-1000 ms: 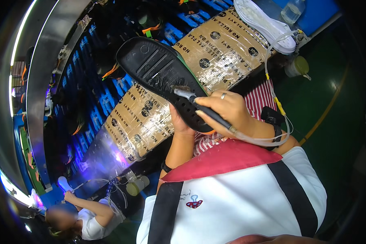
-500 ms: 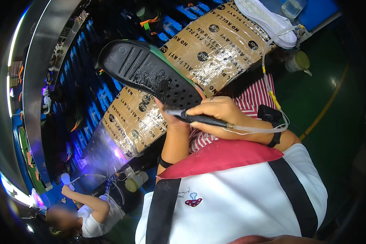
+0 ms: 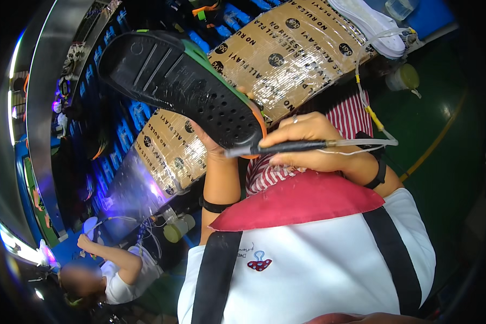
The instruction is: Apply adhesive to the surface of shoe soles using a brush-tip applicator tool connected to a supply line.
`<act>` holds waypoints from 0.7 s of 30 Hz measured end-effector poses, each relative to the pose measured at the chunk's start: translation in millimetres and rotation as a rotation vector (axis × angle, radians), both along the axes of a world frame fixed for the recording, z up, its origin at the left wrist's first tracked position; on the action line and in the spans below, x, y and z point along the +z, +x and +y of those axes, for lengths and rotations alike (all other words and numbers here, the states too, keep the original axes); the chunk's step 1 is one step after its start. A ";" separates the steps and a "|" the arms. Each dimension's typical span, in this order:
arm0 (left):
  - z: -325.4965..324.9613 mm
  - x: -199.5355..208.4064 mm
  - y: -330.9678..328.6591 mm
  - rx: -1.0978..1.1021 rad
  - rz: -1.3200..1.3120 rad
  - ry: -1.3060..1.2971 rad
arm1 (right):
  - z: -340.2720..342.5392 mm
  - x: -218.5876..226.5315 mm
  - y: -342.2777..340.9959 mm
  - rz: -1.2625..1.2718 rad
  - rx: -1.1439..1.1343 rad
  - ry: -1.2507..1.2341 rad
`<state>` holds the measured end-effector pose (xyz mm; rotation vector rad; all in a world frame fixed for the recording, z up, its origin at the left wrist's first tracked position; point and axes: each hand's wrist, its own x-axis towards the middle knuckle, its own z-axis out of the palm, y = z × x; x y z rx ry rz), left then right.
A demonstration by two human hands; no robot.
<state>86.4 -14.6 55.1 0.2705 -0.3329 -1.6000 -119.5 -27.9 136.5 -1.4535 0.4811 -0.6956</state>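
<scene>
A black shoe sole (image 3: 170, 81) with green and orange edges tilts in front of me, its inner side facing up. Round holes fill its near end, and a wet shine shows on parts of it. My left hand (image 3: 206, 141) grips that near end from below, most of its fingers hidden behind the sole. My right hand (image 3: 308, 129), a ring on one finger, is closed around the black handle of a hose-fed brush (image 3: 294, 146). The pale brush tip lies at the sole's near edge, beside my left hand; whether it touches is hard to tell.
Under the sole runs a cardboard-covered ledge (image 3: 275, 59) wrapped in clear film. A white sole (image 3: 370, 24) rests at its far right, near a clear cup (image 3: 399, 8). Blue conveyor slats (image 3: 129, 129) lie beyond. A co-worker (image 3: 127, 270) sits at lower left, holding a pale sole.
The sole has moved up and left and looks larger, with my left hand shifting along with it. My right hand and the brush have moved slightly right.
</scene>
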 end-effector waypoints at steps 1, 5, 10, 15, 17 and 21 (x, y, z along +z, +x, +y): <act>-0.6 2.9 -1.3 -0.014 -0.038 -0.013 | -1.8 -1.6 -0.8 0.035 -0.059 -0.126; -0.4 5.6 3.8 -0.088 -0.108 -0.026 | 4.1 -7.0 1.7 0.082 0.041 -0.271; 4.3 0.8 22.5 -0.147 -0.204 0.103 | 1.2 -3.0 -2.6 0.054 0.036 -0.143; 5.7 -12.8 35.5 -0.156 -0.282 0.082 | 4.9 -11.4 -0.1 0.001 0.143 -0.266; 3.3 -3.1 33.0 -0.158 -0.283 0.106 | 4.4 -12.6 0.2 -0.050 0.131 -0.270; -2.6 12.4 29.6 -0.254 -0.314 0.092 | -0.7 -17.3 0.1 0.074 -0.007 -0.397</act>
